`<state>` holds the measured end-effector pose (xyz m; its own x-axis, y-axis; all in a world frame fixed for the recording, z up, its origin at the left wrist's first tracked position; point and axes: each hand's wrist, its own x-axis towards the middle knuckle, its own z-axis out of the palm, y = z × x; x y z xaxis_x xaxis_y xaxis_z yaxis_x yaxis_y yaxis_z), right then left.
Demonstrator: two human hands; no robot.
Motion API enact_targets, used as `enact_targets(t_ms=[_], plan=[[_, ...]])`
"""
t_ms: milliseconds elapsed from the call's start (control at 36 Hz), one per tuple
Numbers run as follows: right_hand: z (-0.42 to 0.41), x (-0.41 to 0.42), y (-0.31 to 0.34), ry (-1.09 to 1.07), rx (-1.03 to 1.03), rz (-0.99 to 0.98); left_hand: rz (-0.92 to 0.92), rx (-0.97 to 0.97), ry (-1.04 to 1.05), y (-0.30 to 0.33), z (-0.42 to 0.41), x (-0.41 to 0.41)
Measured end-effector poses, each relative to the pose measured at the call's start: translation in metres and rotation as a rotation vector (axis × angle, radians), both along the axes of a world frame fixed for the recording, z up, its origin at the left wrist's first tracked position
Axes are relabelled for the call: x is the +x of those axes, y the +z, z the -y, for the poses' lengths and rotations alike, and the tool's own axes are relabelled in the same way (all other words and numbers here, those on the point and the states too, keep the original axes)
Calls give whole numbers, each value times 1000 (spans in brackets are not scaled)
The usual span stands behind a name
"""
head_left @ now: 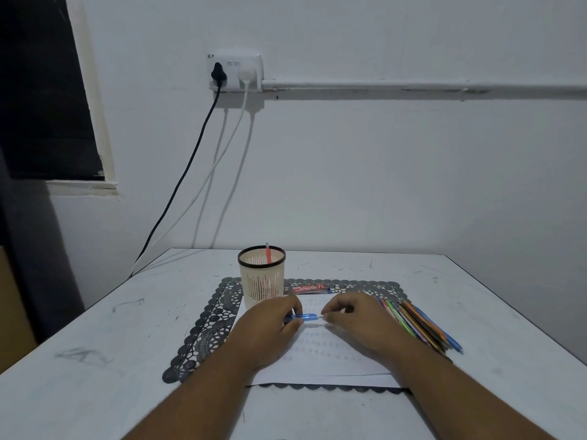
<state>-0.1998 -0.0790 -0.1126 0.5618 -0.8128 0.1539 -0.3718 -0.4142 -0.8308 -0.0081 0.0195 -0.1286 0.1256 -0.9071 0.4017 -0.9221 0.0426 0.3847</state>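
A blue pen (306, 316) lies level between my two hands, just above a white sheet of paper (320, 360). My left hand (270, 325) grips its left end with curled fingers. My right hand (355, 319) pinches its right tip between thumb and fingertips. A cream perforated pen holder (261, 276) with a black rim stands upright at the back left of the mat, with a red pen (268, 253) sticking out of it. Several coloured pens and pencils (419, 323) lie in a bundle to the right of my right hand.
A dark lace placemat (203, 331) lies under the paper on a white table (95, 360). A red lead box (309, 288) lies behind my hands. On the wall behind, a socket (235, 72) carries black and white cables that hang down to the left.
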Motion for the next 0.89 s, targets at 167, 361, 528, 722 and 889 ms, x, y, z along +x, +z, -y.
enact_targets(t_ms=[167,361,528,722,889], plan=[[-3,2,1,57,28,47,-7,-8,-4,-2,2,2],[-1,2,-2,84,96,115,-10,-13,-10,-4,4,3],[0,0,2,85,39,88,-17,-20,-19,-5,5,3],[9,-6,4,1,-47,22,-46,-47,-20,-5,4,5],[22,-19,6,-60,-66,-1,-61,-79,-51,-7,4,6]])
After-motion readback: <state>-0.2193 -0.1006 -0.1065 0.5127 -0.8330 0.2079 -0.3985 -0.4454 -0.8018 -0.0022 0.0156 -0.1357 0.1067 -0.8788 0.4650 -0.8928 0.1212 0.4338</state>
